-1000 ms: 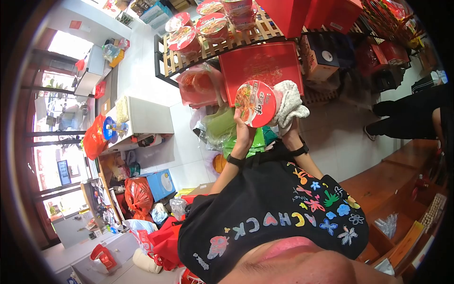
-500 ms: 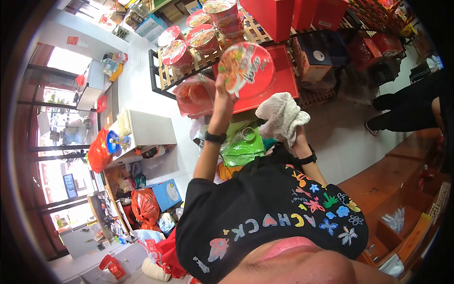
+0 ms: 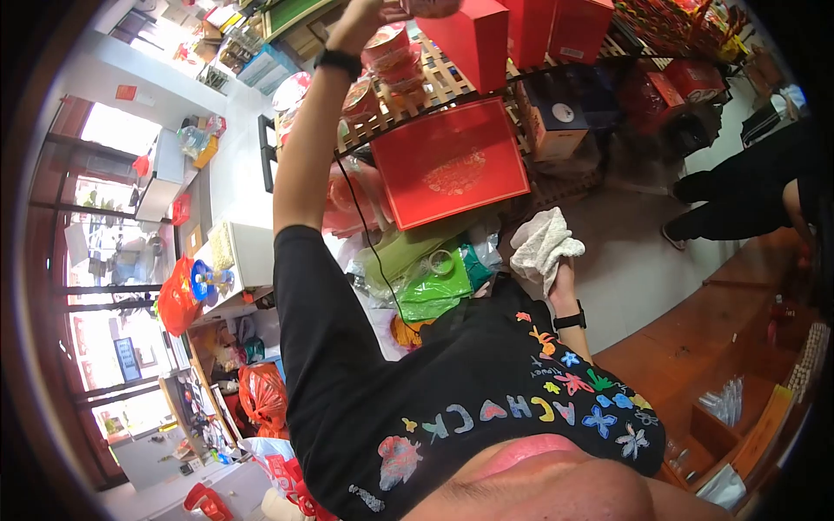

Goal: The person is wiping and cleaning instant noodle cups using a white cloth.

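At the top edge of the head view, my left hand [image 3: 358,19] reaches over the slatted rack. Its fingers are on an instant noodle cup [image 3: 432,7], which is partly cut off by the frame. Below it, a stack of red noodle cups [image 3: 391,54] stands on the rack, and my forearm hides some other cups. My right hand [image 3: 564,276] is closed around a crumpled white cloth [image 3: 546,245], held low in front of my body on the right.
A flat red gift box [image 3: 460,165] lies in front of the slatted rack [image 3: 439,74]. Tall red boxes [image 3: 473,43] stand on the rack. Green plastic packaging [image 3: 434,291] lies below. At right are a person's dark-clothed legs [image 3: 738,204] and a wooden cabinet [image 3: 660,334].
My left hand has moved up and away with the noodle cup, from over the red box to above the rack. My right hand has moved slightly down and right with the cloth.
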A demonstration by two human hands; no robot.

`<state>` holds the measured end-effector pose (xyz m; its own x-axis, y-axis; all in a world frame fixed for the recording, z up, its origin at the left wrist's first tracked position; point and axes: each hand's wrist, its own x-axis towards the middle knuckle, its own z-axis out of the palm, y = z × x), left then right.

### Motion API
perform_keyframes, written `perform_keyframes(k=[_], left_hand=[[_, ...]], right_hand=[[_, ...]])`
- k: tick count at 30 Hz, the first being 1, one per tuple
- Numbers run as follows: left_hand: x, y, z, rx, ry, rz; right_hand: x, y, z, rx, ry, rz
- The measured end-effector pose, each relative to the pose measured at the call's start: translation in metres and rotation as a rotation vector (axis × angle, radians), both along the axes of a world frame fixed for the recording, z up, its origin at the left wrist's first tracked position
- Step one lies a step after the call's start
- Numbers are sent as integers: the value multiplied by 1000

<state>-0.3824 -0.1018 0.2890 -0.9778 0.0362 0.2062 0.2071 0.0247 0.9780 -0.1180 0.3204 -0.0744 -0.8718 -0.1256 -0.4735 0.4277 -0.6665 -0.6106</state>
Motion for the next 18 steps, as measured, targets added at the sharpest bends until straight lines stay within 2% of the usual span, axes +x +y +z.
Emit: perform_keyframes(k=[2,3,4,6,11,18], left_hand=[[-58,-10,-10,20,244,-39],[-59,1,8,107,-86,89],[-76,-6,8,162,-248,-5],[-79,16,11,-15,-104,235],[-119,9,-14,-12,-211,116],[-103,11,-16,36,-182,98]], right_hand=[[-2,5,-3,32,3,-45],[-5,9,-6,13,33,-42],[-6,13,-9,30,42,-63],[-8,18,-13,62,55,-102],[-10,27,0,108,50,-165],[-19,30,-5,77,74,-135]])
